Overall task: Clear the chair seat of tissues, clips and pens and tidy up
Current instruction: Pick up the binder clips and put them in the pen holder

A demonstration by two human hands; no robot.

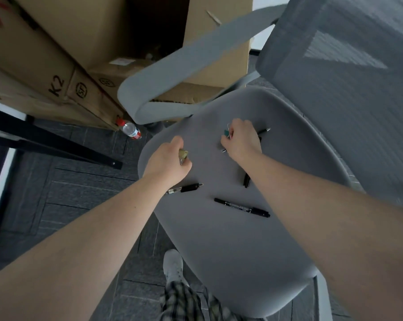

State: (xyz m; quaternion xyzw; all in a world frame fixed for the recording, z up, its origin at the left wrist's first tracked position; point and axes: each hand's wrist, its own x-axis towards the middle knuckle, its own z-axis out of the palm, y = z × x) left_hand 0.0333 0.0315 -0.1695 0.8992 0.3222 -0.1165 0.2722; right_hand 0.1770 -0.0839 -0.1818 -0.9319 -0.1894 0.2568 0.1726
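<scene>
A grey chair seat [230,246] fills the middle of the head view. My left hand [167,162] is closed on a yellowish binder clip [183,154] near the seat's left edge. My right hand [241,140] is closed on a teal binder clip [226,133] further back on the seat. A black marker [242,207] lies in the seat's middle. A black pen with a clear barrel [185,188] lies under my left wrist. Another black pen [246,180] shows partly beneath my right forearm, and a pen [265,130] pokes out behind my right hand.
Stacked cardboard boxes [64,56] stand at the back left, with a plastic bottle [129,130] on the floor beside them. The chair's armrest [163,75] and mesh back [348,89] rise behind the seat. A black table leg [57,144] crosses the left. My shoe [172,265] is below.
</scene>
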